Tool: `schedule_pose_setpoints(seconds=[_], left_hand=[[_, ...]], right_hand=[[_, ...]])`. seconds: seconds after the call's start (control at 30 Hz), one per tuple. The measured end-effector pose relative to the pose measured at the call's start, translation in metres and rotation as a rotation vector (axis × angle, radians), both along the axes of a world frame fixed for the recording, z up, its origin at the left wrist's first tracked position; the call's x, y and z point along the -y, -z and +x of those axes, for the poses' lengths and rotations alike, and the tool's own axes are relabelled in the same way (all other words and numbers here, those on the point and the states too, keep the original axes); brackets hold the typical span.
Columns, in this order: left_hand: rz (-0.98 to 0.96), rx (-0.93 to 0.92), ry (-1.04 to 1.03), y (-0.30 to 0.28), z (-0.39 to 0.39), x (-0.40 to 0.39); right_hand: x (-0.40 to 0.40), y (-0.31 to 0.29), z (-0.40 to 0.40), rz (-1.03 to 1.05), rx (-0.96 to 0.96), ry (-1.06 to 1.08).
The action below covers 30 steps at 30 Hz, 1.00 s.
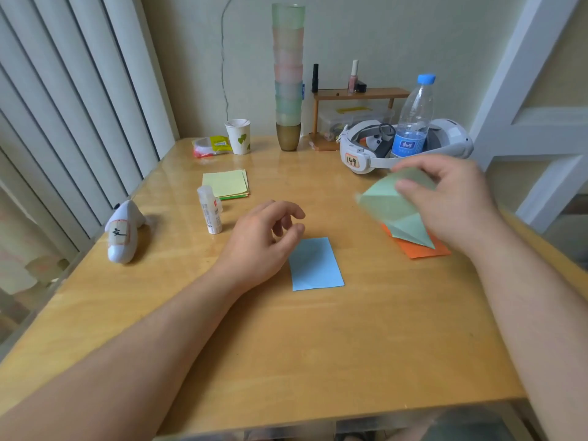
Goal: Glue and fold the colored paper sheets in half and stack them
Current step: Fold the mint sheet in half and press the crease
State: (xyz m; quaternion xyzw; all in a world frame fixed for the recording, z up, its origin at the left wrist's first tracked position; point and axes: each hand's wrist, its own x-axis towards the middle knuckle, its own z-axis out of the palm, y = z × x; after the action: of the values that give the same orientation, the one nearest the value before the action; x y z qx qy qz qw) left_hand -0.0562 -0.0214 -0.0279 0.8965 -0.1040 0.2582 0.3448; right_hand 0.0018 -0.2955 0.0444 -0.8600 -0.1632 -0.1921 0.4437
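While the right hand lifts a sheet, this is how the table lies:
Right hand [445, 198]: raised above the table's right side, thumb and fingers pinching a pale green sheet [393, 210]; the picture is blurred here
Pale green sheet: creased, tilted in the air, its lower corner hanging over the orange paper [426, 248]
Orange paper: flat on the wooden table [318, 345], partly hidden under the green sheet
Left hand [264, 237]: hovering with fingers loosely curled, holding nothing, just above the upper left corner of the blue paper [316, 265]
Blue paper: a folded rectangle lying flat near the table's middle
Glue stick [210, 210]: upright, capped, left of the left hand
Yellow sheets [226, 183]: a small pile just behind the glue stick, with green and orange edges showing underneath
Back of the table: paper cup [238, 136], tall stack of tinted cups [288, 74], water bottle [413, 119] standing within a white headset [359, 154]
Left edge: white controller [122, 232] lying on its side
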Motion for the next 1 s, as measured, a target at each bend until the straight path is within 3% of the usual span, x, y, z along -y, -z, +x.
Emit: schedule_pose_setpoints(seconds=[0.13,0.23,0.3,0.4,0.47,0.53,0.67,0.83,1.0], left_hand=[[-0.236,-0.115,0.083,-0.007,-0.004,-0.003],[-0.49,-0.286,0.276,-0.01,-0.008,0.003],[-0.552,-0.338,0.347,-0.012,-0.009,0.009],[-0.599,-0.308,0.267,-0.012,-0.007,0.009],[-0.658,-0.269,0.189,-0.011,-0.004,0.007],[-0.705,-0.237,0.143,-0.012,-0.002,0.005],[-0.671,-0.277,0.177,-0.012,-0.003,0.001],[-0.453,-0.482,0.232,-0.005,-0.008,-0.018],[-0.329,-0.543,0.215,-0.007,-0.007,-0.021]], right_hand=[[-0.036,-0.01,-0.009,-0.051,-0.188,-0.342],[-0.058,-0.003,-0.009,-0.055,-0.185,-0.383],[-0.067,0.004,-0.006,0.006,-0.169,-0.347],[-0.073,0.013,-0.001,0.231,-0.209,-0.316],[-0.075,0.016,-0.001,0.377,-0.393,-0.405],[-0.075,0.023,0.0,0.34,-0.549,-0.471],[-0.071,0.039,0.006,0.154,-0.542,-0.438],[-0.065,0.059,0.009,0.052,-0.488,-0.423],[-0.06,0.064,0.003,-0.018,-0.485,-0.45]])
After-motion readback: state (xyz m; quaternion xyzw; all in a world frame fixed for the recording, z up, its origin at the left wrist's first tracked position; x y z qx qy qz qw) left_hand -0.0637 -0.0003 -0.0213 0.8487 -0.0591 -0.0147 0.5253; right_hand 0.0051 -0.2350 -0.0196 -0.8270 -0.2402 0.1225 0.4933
